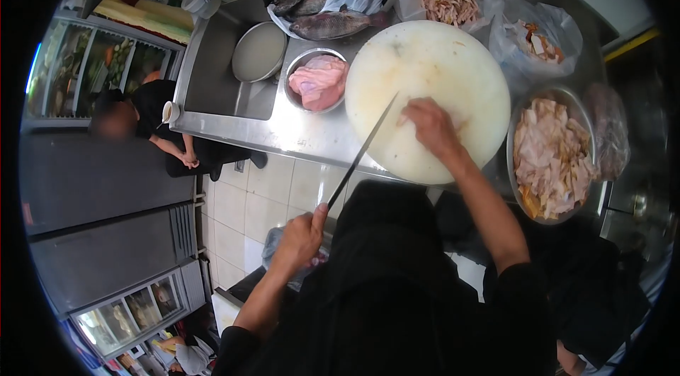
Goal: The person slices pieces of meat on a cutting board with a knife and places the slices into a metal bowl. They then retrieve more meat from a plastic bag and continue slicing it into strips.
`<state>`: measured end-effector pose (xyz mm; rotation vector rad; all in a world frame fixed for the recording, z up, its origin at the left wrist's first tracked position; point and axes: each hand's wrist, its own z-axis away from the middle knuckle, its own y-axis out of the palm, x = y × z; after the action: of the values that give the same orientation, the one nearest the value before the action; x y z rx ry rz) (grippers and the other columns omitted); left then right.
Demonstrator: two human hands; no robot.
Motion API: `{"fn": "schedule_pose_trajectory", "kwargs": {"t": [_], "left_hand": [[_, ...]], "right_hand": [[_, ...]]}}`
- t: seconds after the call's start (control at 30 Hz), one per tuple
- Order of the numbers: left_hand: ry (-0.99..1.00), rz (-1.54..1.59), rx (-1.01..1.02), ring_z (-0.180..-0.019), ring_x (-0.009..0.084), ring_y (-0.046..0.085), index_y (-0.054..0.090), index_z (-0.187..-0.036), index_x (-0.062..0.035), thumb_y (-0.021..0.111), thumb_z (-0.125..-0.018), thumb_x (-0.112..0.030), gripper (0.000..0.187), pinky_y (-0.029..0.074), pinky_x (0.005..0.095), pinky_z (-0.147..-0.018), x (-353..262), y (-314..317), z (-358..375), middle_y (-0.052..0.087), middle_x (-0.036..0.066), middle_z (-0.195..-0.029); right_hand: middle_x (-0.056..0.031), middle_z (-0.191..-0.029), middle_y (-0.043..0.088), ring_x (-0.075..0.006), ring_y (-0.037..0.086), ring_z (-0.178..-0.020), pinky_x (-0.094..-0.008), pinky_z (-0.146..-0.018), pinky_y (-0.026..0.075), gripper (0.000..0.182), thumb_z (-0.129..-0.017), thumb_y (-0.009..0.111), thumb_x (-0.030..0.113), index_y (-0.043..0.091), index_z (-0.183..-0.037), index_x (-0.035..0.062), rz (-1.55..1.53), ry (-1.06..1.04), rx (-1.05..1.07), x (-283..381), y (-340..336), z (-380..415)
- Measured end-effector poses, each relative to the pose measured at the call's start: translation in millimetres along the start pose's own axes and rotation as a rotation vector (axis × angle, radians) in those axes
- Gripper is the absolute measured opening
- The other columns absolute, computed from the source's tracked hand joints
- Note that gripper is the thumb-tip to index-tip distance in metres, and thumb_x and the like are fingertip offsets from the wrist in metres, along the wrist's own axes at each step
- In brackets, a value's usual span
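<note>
My left hand (301, 240) is closed around the handle of a long knife (361, 155). Its blade slants up and away over the near left edge of the round white cutting board (382, 43), tip close to the middle. My right hand (431, 127) is on the board just right of the blade tip, fingers curled together; whether anything is under them I cannot make out. Small wet scraps and stains mark the board. Left of it is a metal bowl (290, 96) holding a piece of raw pink meat (320, 83).
Whole fish (333, 25) lie in a bag-lined basin at the back. Bags of sliced meat (453, 1) and a tray of cut pieces (552, 153) stand right. A sink (212, 43) with a pot of cloudy liquid (259, 54) is left. A seated person (166, 114) is beyond it.
</note>
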<state>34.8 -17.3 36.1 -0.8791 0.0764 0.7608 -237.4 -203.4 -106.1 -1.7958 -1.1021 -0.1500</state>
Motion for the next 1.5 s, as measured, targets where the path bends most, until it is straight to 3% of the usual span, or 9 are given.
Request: {"fn": "schedule_pose_trajectory", "kwargs": {"t": [0.13, 0.33, 0.7, 0.8, 0.93, 1.0, 1.23, 1.33, 1.5], "left_hand": [[-0.001, -0.014, 0.02, -0.084, 0.0535, 0.066, 0.067, -0.079, 0.0083, 0.037, -0.108, -0.056, 0.076, 0.051, 0.0542, -0.081, 1, -1, -2, 0.065, 0.034, -0.076], [0.028, -0.041, 0.001, -0.088, 0.0551, 0.064, 0.067, -0.081, 0.0068, 0.036, -0.108, -0.056, 0.075, 0.05, 0.0551, -0.082, -5, -3, 0, 0.066, 0.035, -0.081], [-0.013, -0.125, 0.107, -0.091, 0.0514, 0.066, 0.069, -0.09, 0.0041, 0.035, -0.109, -0.052, 0.068, 0.051, 0.0534, -0.083, -27, -19, 10, 0.068, 0.031, -0.081], [0.055, -0.114, 0.07, -0.081, 0.0487, 0.068, 0.068, -0.089, 0.0076, 0.03, -0.11, -0.056, 0.077, 0.051, 0.0512, -0.079, -32, -21, 22, 0.066, 0.027, -0.072], [0.023, -0.197, 0.086, -0.089, 0.053, 0.066, 0.071, -0.085, 0.0049, 0.036, -0.109, -0.049, 0.069, 0.051, 0.0563, -0.083, -14, 2, -3, 0.066, 0.033, -0.079], [0.119, -0.185, 0.031, -0.09, 0.0543, 0.065, 0.071, -0.085, 0.0047, 0.036, -0.109, -0.05, 0.069, 0.05, 0.0576, -0.083, -25, 10, -16, 0.066, 0.034, -0.081], [0.077, -0.092, 0.008, -0.09, 0.0565, 0.063, 0.069, -0.085, 0.0042, 0.038, -0.109, -0.051, 0.068, 0.05, 0.0578, -0.085, -29, -6, -10, 0.067, 0.034, -0.082], [0.075, -0.091, 0.022, -0.09, 0.0549, 0.065, 0.069, -0.087, 0.0041, 0.038, -0.109, -0.05, 0.066, 0.05, 0.057, -0.086, -26, -2, -3, 0.067, 0.033, -0.08], [0.057, -0.109, 0.096, -0.093, 0.0518, 0.066, 0.069, -0.088, 0.0047, 0.037, -0.109, -0.051, 0.068, 0.05, 0.0558, -0.085, -25, -2, 4, 0.068, 0.032, -0.08]], "right_hand": [[-0.0149, -0.105, 0.071, -0.0335, 0.068, -0.1, -0.0408, -0.087, 0.056, 0.031, -0.075, 0.06, -0.014, 0.072, -0.097, 0.0039, -0.15, 0.07, 0.158, -7, 1, 1], [-0.0113, -0.099, 0.07, -0.0305, 0.068, -0.097, -0.0398, -0.083, 0.057, 0.014, -0.084, 0.066, -0.006, 0.072, -0.094, 0.0009, -0.096, 0.102, -0.079, 8, -1, 15], [-0.0107, -0.105, 0.073, -0.0299, 0.069, -0.099, -0.0391, -0.084, 0.058, 0.015, -0.083, 0.072, -0.001, 0.074, -0.098, -0.0006, -0.068, 0.088, -0.083, 8, 6, 14], [-0.0107, -0.103, 0.073, -0.03, 0.069, -0.097, -0.0395, -0.083, 0.058, 0.014, -0.083, 0.072, -0.001, 0.074, -0.097, -0.0006, -0.086, 0.075, -0.094, 11, 2, 11], [-0.0108, -0.102, 0.074, -0.03, 0.07, -0.096, -0.0402, -0.081, 0.058, 0.013, -0.081, 0.072, -0.003, 0.074, -0.094, -0.0014, -0.082, 0.073, -0.095, 8, 4, 11], [-0.0122, -0.105, 0.074, -0.0313, 0.07, -0.097, -0.0401, -0.084, 0.058, 0.02, -0.08, 0.073, -0.002, 0.074, -0.1, -0.0007, -0.117, 0.097, -0.055, 5, 5, 13], [-0.0204, -0.127, 0.067, -0.0368, 0.062, -0.117, -0.0419, -0.102, 0.051, 0.055, -0.073, 0.08, 0.009, 0.067, -0.126, 0.0009, -0.124, 0.315, 0.147, 12, -36, 22], [-0.0204, -0.127, 0.066, -0.0381, 0.059, -0.122, -0.0424, -0.105, 0.049, 0.059, -0.072, 0.081, 0.012, 0.066, -0.128, 0.0004, -0.125, 0.342, 0.185, 17, -46, 23], [-0.013, -0.109, 0.068, -0.0331, 0.061, -0.107, -0.0409, -0.094, 0.05, 0.036, -0.071, 0.079, 0.005, 0.075, -0.107, 0.0045, -0.075, 0.237, 0.248, 14, -49, 29]]}}
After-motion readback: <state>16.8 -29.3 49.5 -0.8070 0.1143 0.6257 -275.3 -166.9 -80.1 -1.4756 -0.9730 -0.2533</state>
